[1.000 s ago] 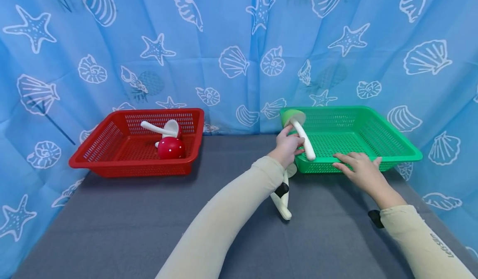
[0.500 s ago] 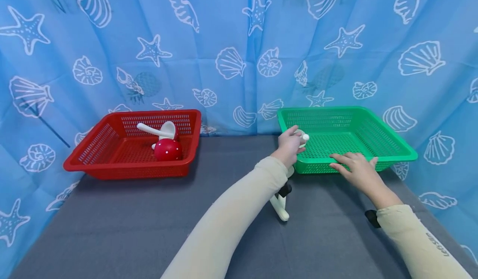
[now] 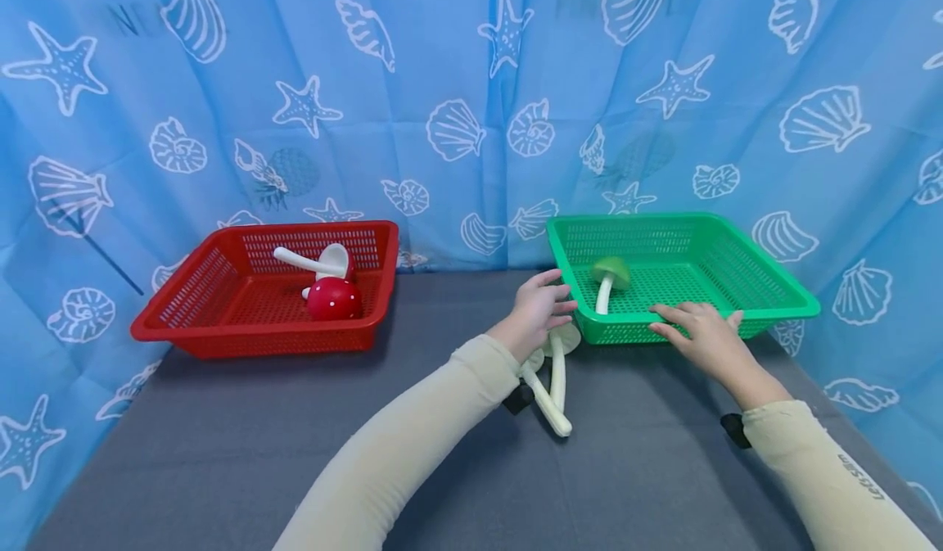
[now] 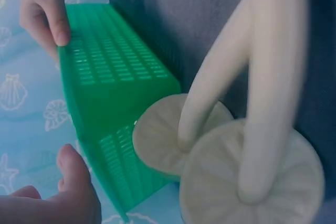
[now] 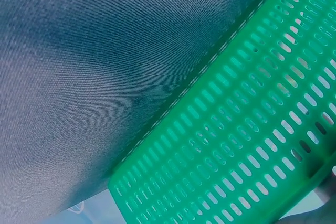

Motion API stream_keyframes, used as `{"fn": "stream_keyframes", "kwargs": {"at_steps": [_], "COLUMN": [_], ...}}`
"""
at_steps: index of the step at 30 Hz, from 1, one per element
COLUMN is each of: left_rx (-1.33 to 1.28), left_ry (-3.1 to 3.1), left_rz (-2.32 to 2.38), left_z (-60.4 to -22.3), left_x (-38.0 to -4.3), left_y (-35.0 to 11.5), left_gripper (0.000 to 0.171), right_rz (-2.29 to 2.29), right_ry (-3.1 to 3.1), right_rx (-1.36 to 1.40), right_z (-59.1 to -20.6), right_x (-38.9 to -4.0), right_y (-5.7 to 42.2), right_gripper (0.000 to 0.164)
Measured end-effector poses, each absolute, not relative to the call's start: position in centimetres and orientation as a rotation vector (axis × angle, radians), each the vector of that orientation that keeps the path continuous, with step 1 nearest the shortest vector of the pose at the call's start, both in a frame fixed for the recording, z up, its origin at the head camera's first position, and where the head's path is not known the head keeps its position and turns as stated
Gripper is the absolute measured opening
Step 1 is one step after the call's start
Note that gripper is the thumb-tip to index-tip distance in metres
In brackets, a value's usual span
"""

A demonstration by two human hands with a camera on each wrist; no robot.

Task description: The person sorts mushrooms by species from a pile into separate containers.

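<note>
Mushroom [image 3: 610, 274], green-capped and white-stemmed, lies inside the green basket [image 3: 688, 279], toward its left side; we record its cap to the rear and its stem pointing at the near wall. We find the left hand [image 3: 536, 312] just beside that basket's left end, its fingers loosely extended and apart, with nothing in its hold. Below it, on the grey cloth [image 3: 221, 453], we note a pair of pale-stemmed mushrooms [image 4: 278, 93], undersides of the caps showing; in the left wrist view one cap overlaps the other. Whether the farther cap touches the basket we cannot tell. We observe the right hand [image 3: 710, 338] at the near rim of the green basket, its fingers mostly straight and resting there, lifting nothing. Well apart, to the left, we log a red basket [image 3: 280, 338] containing a white-spotted red mushroom [image 3: 335, 299] and, just behind it, a tipped mushroom [image 3: 335, 258] with its stem pointing left. Behind everything we see a blue curtain [image 3: 457, 51] printed with shells and starfish.
</note>
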State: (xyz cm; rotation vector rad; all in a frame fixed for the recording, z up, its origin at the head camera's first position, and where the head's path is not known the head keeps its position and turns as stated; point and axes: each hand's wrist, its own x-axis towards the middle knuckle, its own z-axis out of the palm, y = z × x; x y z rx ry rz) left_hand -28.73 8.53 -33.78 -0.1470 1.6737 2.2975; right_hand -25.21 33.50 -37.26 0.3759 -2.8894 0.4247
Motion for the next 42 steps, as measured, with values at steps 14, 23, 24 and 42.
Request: {"fn": "stream_keyframes", "kwargs": {"at_steps": [14,23,24,42], "left_rx": [-0.122,-0.105,-0.107,-0.156], "left_ry": [1.76,1.781,1.787,1.807], "left_rz": [2.118,2.073,2.069,2.022], "left_z": [-35.2,-37.0,-37.3,-39.8], "left_x": [-25.3,-23.5,-23.3,-21.7], "left_y": [4.0,1.9,1.7,0.6], "left_gripper": [0.04,0.04,0.041,0.047], "right_rz": [0.468,0.466,0.466,0.458], "right_ry": [-2.906,-2.908,-2.908,-2.905], "right_rx": [0.377,0.388,0.389,0.388], "right_z": [-37.5,-37.3,-37.4,-37.2], "right_x": [-24.9,-25.2,-25.2,-25.1], "right_y": [33.6,33.4,33.4,33.3], "right_gripper": [0.044,0.043,0.043,0.043]}}
